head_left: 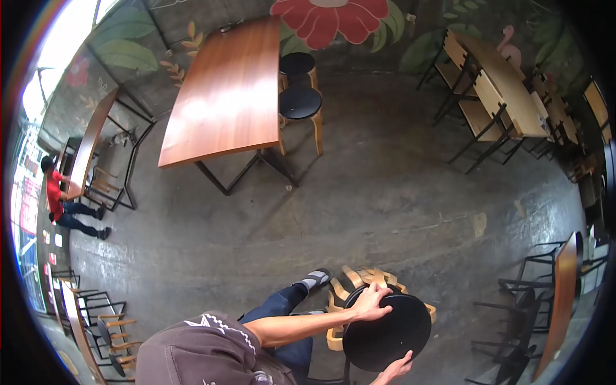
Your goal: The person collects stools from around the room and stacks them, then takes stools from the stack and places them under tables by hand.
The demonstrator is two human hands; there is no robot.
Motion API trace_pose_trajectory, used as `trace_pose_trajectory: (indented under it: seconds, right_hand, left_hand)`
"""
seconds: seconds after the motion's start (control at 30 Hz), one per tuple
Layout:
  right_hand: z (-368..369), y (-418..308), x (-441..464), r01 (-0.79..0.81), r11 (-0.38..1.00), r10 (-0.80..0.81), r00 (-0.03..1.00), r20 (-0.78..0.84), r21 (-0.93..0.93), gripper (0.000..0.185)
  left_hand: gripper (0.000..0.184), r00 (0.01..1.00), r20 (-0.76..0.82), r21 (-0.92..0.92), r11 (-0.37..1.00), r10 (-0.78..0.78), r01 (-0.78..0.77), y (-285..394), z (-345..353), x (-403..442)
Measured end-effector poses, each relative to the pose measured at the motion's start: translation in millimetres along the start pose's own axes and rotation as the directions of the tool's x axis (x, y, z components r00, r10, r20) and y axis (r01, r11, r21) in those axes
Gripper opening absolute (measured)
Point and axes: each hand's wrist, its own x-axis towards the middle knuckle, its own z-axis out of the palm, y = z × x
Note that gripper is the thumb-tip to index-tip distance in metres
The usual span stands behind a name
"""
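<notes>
A round black stool seat (388,333) is tilted in front of me at the lower middle of the head view. Curved pale-wood legs (366,276) fan out behind it, and another dark seat edge shows at its upper left, so several stools appear stacked or nested there. My left hand (373,303) is bent over the seat's upper edge, fingers curled onto it. At the lower rim my right hand (396,368) grips the seat from the side, thumb along the edge; part of this hand is hidden.
A long wooden table (224,90) stands ahead, with two black-topped stools (300,102) at its side. Pale table (507,83) and folding chairs are at far right. Another table (559,301) stands right. A person in red (56,196) is at a table far left. Stools (115,340) stand lower left.
</notes>
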Motion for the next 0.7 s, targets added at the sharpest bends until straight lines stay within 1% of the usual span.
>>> trace_pose_trajectory:
  seconds: [0.03, 0.1, 0.2, 0.27, 0.33, 0.37, 0.4, 0.43, 0.47, 0.5, 0.53, 0.57, 0.6, 0.63, 0.67, 0.7]
  right_hand:
    - [-7.7, -11.5, -0.5, -0.023, 0.999, 0.024, 0.999, 0.026, -0.042, 0.060]
    - [-29.6, -36.6, -9.4, -0.045, 0.991, 0.052, 0.997, 0.052, -0.128, 0.064]
    - [-43.8, -60.6, -14.4, 0.026, 0.995, -0.021, 0.998, 0.057, -0.096, 0.069]
    - [-59.8, -86.1, -18.1, 0.048, 0.997, -0.043, 0.996, 0.080, -0.063, 0.072]
    - [-77.3, -106.8, -16.9, 0.111, 0.979, -0.088, 0.987, 0.137, -0.173, 0.072]
    - [-86.6, -142.9, -35.3, 0.080, 0.971, -0.051, 0.990, 0.132, -0.224, 0.073]
    - [-93.9, -143.8, -32.6, 0.085, 0.972, -0.058, 0.990, 0.128, -0.218, 0.073]
    - [-96.4, -142.7, -21.7, 0.138, 0.975, -0.109, 0.980, 0.169, -0.175, 0.074]
    - [-99.0, -144.3, -13.6, 0.190, 0.973, -0.161, 0.965, 0.206, -0.130, 0.075]
    - [-102.0, -150.5, -11.2, 0.176, 0.977, -0.144, 0.962, 0.233, -0.122, 0.074]
    - [-106.9, -155.1, -8.8, 0.168, 0.976, -0.131, 0.960, 0.246, -0.137, 0.074]
    - [-107.7, -159.9, -8.4, 0.163, 0.975, -0.120, 0.958, 0.259, -0.151, 0.074]
    - [-106.8, -163.5, -12.5, 0.159, 0.986, -0.141, 0.957, 0.254, -0.051, 0.075]
    - [-106.3, -164.8, -12.9, 0.167, 0.985, -0.152, 0.951, 0.269, -0.035, 0.075]
    - [-106.4, -166.9, -14.0, 0.175, 0.984, -0.162, 0.945, 0.285, -0.020, 0.075]
    - [-108.7, -177.8, -23.8, 0.189, 0.981, -0.168, 0.943, 0.288, -0.048, 0.074]
  left_hand:
    - [0.059, 0.999, -0.014, 0.013, 0.999, 0.033, -0.033, 9.9, -7.4, -5.3]
    - [0.056, 0.999, -0.031, -0.028, 0.999, 0.027, -0.028, 29.0, -24.0, -17.3]
    - [0.055, 0.999, -0.036, -0.067, 0.997, 0.033, -0.036, 45.4, -47.7, -33.0]
    - [0.054, 0.996, -0.078, -0.073, 0.996, 0.051, -0.057, 58.3, -57.7, -47.6]
    - [0.053, 0.996, -0.080, -0.131, 0.990, 0.042, -0.052, 73.2, -71.0, -62.4]
    - [0.052, 0.993, -0.113, -0.132, 0.989, 0.046, -0.061, 81.3, -77.5, -70.8]
    - [0.052, 0.988, -0.139, -0.157, 0.984, 0.066, -0.088, 91.0, -87.0, -80.3]
    - [0.052, 0.983, -0.163, -0.181, 0.977, 0.087, -0.117, 98.9, -97.6, -87.7]
    - [0.051, 0.987, -0.158, -0.182, 0.982, 0.027, -0.056, 106.5, -109.4, -95.2]
    - [0.050, 0.983, -0.185, -0.130, 0.991, 0.010, -0.034, 108.7, -120.0, -100.9]
    - [0.048, 0.971, -0.239, 0.012, 0.999, -0.026, 0.030, 130.8, -144.7, -120.5]
    - [0.047, 0.938, -0.340, 0.162, 0.987, 0.061, -0.005, 142.5, -164.3, -135.5]
    - [0.040, 0.891, -0.423, 0.170, 0.980, 0.164, -0.100, 160.8, -189.0, -156.7]
    - [0.028, 0.847, -0.489, -0.026, 0.967, 0.209, -0.254, 186.0, -215.3, -183.4]
    - [0.022, 0.757, -0.579, -0.092, 0.899, 0.302, -0.429, 207.9, -236.8, -209.9]
    - [0.019, 0.718, -0.594, -0.130, 0.838, 0.362, -0.530, 233.8, -258.9, -243.2]
